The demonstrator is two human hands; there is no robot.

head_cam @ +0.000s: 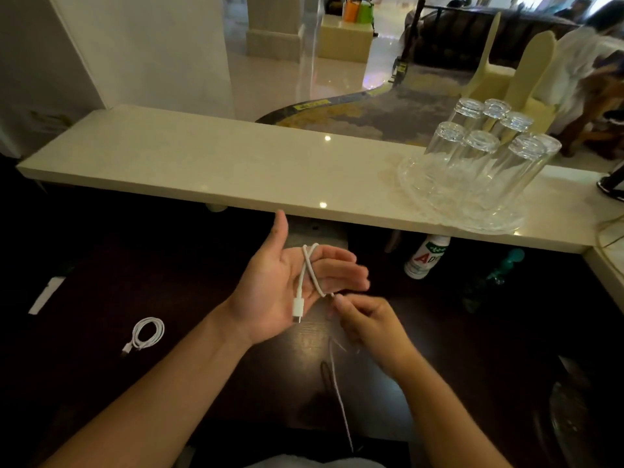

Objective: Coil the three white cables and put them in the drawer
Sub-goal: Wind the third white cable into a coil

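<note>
1. A white cable point(308, 275) is looped, crossed once, round the straight, close-set fingers point(336, 256) of the upturned left hand point(270, 292); its plug point(298, 307) is laid on the palm.
2. It is pinched by the right hand point(364, 320) just beside those fingers, its blurred tail seemingly hanging over the dark surface point(101, 265).
3. A coiled cable point(147, 334) is laid well apart, leftward.

Dim foreground, dark desk point(135, 265) underexposed. Bright daylit room behind; ceiling-light glare spots on pale ledge point(236, 170). Wide-angle bowing at edges. Right hand point(368, 319) motion-blurred.
</note>
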